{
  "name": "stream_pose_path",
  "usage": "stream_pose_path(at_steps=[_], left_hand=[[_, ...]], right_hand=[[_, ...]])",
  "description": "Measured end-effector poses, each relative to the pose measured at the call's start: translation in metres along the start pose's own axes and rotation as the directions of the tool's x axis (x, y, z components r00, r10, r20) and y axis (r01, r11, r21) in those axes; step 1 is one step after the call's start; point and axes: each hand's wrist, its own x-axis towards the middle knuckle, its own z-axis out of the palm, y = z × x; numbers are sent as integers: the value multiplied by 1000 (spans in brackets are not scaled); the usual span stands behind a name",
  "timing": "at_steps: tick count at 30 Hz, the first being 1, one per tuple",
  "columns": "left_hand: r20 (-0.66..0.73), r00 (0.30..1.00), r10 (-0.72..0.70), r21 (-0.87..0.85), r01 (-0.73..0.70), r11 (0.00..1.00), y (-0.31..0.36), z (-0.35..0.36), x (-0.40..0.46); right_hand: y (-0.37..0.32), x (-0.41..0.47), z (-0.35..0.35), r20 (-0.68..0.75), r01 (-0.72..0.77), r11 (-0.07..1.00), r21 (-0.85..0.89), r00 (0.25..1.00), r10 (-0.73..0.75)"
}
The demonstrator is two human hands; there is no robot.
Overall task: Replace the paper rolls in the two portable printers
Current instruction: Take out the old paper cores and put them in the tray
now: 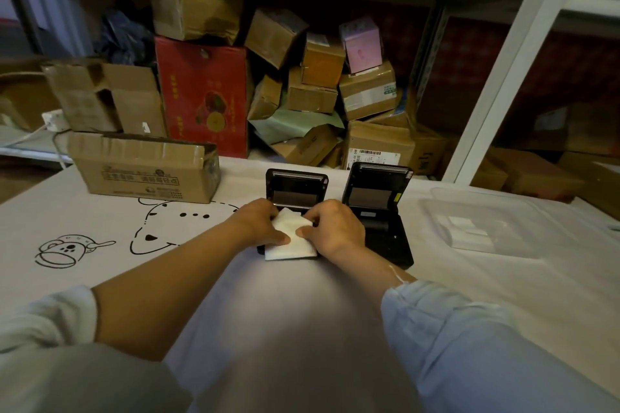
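Observation:
Two black portable printers stand side by side on the white table, both with lids raised. Over the body of the left printer (296, 187), my left hand (260, 223) and my right hand (332, 228) both pinch a white stack of paper (291, 241) from either side, thumbs on top. The paper covers the left printer's compartment and its front edge. Beside it, the right printer (379, 208) shows an open dark compartment; nothing touches it.
A clear plastic tray (503, 208) holding white paper packs (469, 233) sits at the right. An open cardboard box (144, 166) stands at the back left. Shelving with piled boxes (322, 84) rises behind the table. Cartoon drawings mark the tablecloth (100, 245) on the left.

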Motion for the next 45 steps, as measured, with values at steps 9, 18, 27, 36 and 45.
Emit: stream_pose_path(at_steps=[9, 18, 27, 36, 45], left_hand=[[-100, 977, -187, -550, 102, 829, 8, -7, -5], [208, 952, -224, -834, 292, 468, 21, -8, -26], [-263, 962, 75, -585, -221, 781, 114, 20, -27], [-132, 933, 336, -551, -351, 757, 205, 72, 0], [91, 937, 336, -330, -290, 898, 229, 121, 51]], right_hand=[[7, 2, -14, 38, -128, 772, 623, 990, 133], [10, 1, -38, 22, -82, 827, 557, 996, 84], [68, -8, -87, -281, -52, 933, 356, 946, 160], [184, 9, -147, -502, -229, 799, 556, 674, 542], [253, 63, -132, -127, -479, 815, 325, 832, 540]])
